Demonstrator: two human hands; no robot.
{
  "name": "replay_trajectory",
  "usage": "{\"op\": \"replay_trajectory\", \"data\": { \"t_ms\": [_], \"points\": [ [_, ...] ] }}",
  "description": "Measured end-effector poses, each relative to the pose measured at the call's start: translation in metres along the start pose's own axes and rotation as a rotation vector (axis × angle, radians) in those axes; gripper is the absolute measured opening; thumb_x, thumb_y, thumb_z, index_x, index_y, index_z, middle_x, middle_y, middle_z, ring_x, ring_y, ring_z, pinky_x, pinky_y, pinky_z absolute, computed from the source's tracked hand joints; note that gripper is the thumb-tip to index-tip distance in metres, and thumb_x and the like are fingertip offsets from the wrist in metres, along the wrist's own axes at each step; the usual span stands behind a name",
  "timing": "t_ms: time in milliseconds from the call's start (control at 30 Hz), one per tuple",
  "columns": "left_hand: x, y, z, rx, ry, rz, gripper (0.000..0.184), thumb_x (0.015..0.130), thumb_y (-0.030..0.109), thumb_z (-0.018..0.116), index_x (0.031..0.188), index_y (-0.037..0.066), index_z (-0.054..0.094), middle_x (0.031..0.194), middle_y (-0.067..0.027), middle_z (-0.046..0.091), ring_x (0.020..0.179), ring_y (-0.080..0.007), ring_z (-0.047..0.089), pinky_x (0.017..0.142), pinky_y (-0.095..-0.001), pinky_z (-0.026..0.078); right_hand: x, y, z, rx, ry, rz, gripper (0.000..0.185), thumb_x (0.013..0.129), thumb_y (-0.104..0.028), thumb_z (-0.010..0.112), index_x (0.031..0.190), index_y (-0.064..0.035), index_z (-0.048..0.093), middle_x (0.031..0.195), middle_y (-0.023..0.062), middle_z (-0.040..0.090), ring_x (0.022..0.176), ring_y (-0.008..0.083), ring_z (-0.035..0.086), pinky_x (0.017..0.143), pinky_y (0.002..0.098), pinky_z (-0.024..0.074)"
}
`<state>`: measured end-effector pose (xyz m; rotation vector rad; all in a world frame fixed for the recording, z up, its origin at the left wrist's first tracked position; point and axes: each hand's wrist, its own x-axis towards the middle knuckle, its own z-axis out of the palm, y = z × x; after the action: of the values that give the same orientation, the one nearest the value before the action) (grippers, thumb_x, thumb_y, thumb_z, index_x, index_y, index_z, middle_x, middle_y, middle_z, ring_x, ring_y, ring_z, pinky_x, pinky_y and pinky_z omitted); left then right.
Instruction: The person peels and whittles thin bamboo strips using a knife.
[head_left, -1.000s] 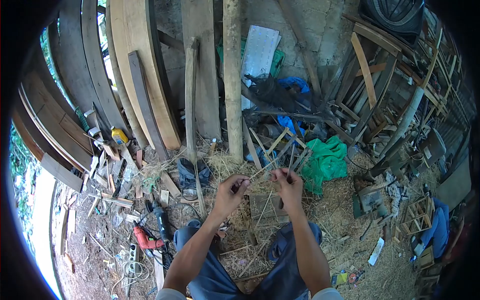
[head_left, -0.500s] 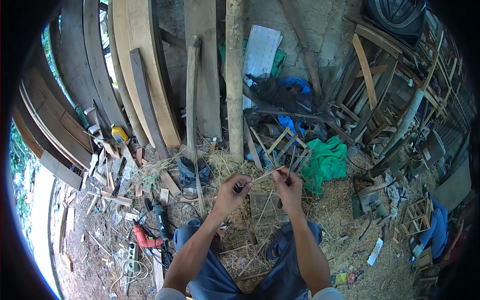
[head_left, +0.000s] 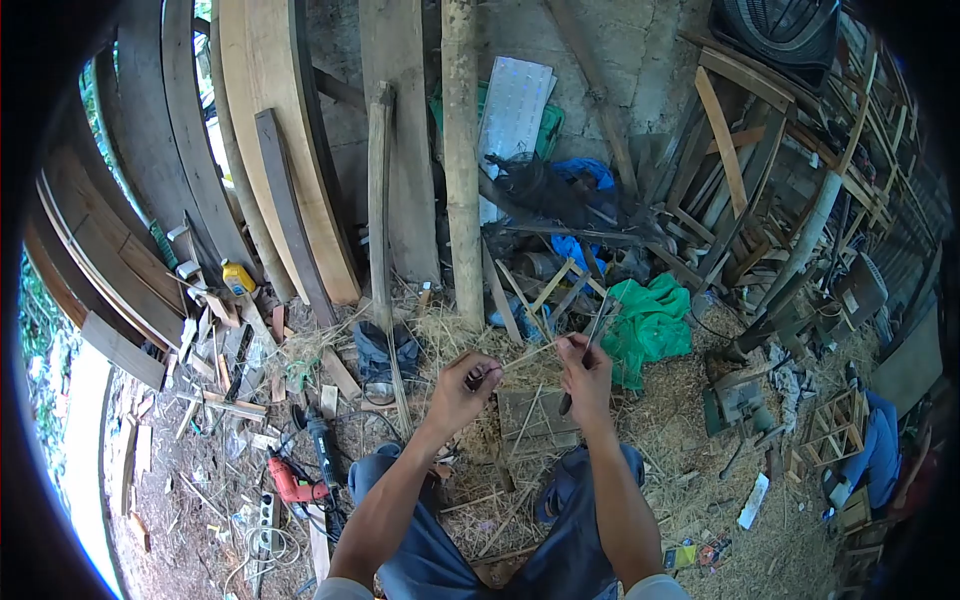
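Observation:
My left hand (head_left: 462,392) is closed, its fingers pinched on one end of a thin pale bamboo strip (head_left: 525,356). The strip slants up to the right, across to my right hand (head_left: 587,378). My right hand is wrapped round a knife, whose narrow blade (head_left: 600,318) points up and away while its dark handle end sticks out below the palm. At its fingertips lies the strip's far end; whether they grip it or only touch it I cannot tell. Below the hands, between my knees, a worn wooden board (head_left: 537,418) lies on the ground.
Shavings and offcuts litter the ground. A red drill (head_left: 293,480) and a dark grinder (head_left: 322,440) lie at the left with cables. A green plastic sheet (head_left: 648,325) sits beyond my right hand. Planks (head_left: 275,150) and a bamboo post (head_left: 462,180) stand ahead. Another person's blue-clothed leg (head_left: 878,455) shows far right.
My right hand has shifted slightly right and turned, so the knife blade shows more plainly. My left hand stays nearly in place. The view has tilted a little.

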<state>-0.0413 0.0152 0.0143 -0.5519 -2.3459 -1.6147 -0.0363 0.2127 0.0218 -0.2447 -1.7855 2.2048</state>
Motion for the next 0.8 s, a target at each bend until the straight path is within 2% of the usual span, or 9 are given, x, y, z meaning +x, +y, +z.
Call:
{"op": "replay_trajectory", "data": {
  "t_ms": [67,200,267,300,467,567,667,800],
  "points": [
    [0.0,-0.001,0.0,0.004,-0.013,-0.011,0.011,0.082,0.007,0.067,0.09,0.001,0.062,0.081,-0.01,0.062,0.065,-0.0191,0.059,0.06,-0.0294,0.046,-0.002,-0.002,0.0,0.063,-0.078,0.005,0.029,0.092,-0.03,0.06,0.101,-0.0024,0.061,0.075,0.0,0.057,0.049,0.0022,0.038,0.041,0.0213,0.029],
    [0.0,-0.01,0.001,0.021,0.006,0.003,0.011,0.084,0.007,0.065,0.091,0.0,0.062,0.079,-0.01,0.061,0.062,-0.0178,0.057,0.059,-0.0287,0.045,-0.003,-0.006,0.0,0.127,-0.168,-0.034,0.035,0.095,-0.036,0.052,0.103,-0.0024,0.058,0.078,0.0024,0.056,0.047,0.002,0.037,0.042,0.0191,0.0301],
    [0.0,-0.013,0.002,-0.013,0.075,0.086,0.01,0.086,0.01,0.065,0.089,0.001,0.063,0.072,-0.0064,0.06,0.055,-0.0085,0.048,0.052,-0.0255,0.039,-0.004,-0.006,0.002,0.072,-0.165,-0.034,0.042,0.097,-0.042,0.045,0.106,-0.0024,0.056,0.075,0.0031,0.054,0.047,0.0028,0.038,0.043,0.0198,0.0319],
    [0.0,-0.011,0.002,-0.011,0.077,0.091,0.01,0.086,0.01,0.065,0.089,0.001,0.063,0.072,-0.0064,0.06,0.055,-0.0085,0.048,0.052,-0.0255,0.039,-0.004,-0.006,0.002,0.075,-0.167,-0.038,0.042,0.097,-0.042,0.045,0.106,-0.0024,0.056,0.075,0.0031,0.054,0.047,0.0028,0.038,0.043,0.0198,0.0319],
    [-0.004,-0.01,0.0,-0.025,0.089,0.03,0.012,0.087,0.012,0.064,0.089,0.001,0.063,0.064,-0.0051,0.058,0.052,-0.0083,0.046,0.05,-0.0252,0.038,-0.009,0.003,0.005,0.045,-0.2,-0.062,0.038,0.099,-0.037,0.041,0.106,-0.0022,0.056,0.067,0.0022,0.052,0.047,0.004,0.039,0.042,0.0207,0.0313],
    [-0.007,-0.01,-0.002,0.019,0.099,0.034,0.014,0.088,0.014,0.063,0.09,0.0,0.063,0.064,-0.0042,0.057,0.052,-0.007,0.045,0.05,-0.0248,0.037,-0.01,0.015,0.004,-0.093,-0.284,-0.125,0.033,0.1,-0.031,0.041,0.107,-0.0021,0.056,0.066,0.0027,0.054,0.047,0.0045,0.04,0.042,0.0208,0.0313],
    [-0.013,-0.011,-0.004,-0.011,0.088,-0.018,0.016,0.088,0.015,0.063,0.091,0.0,0.063,0.066,-0.0037,0.057,0.054,-0.0064,0.044,0.052,-0.0247,0.038,-0.018,0.018,0.009,-0.087,-0.31,-0.177,0.03,0.1,-0.027,0.042,0.109,-0.0019,0.055,0.068,0.0042,0.056,0.047,0.0051,0.04,0.042,0.0207,0.0313],
    [-0.021,0.007,-0.01,-0.039,0.079,-0.058,0.016,0.088,0.015,0.062,0.093,-0.001,0.063,0.069,-0.0039,0.058,0.058,-0.0067,0.046,0.055,-0.0247,0.039,-0.036,0.006,0.014,-0.008,-0.377,-0.037,0.03,0.1,-0.024,0.041,0.114,-0.0014,0.055,0.071,0.0042,0.059,0.044,0.0042,0.039,0.041,0.0203,0.0318]
  ]
}}
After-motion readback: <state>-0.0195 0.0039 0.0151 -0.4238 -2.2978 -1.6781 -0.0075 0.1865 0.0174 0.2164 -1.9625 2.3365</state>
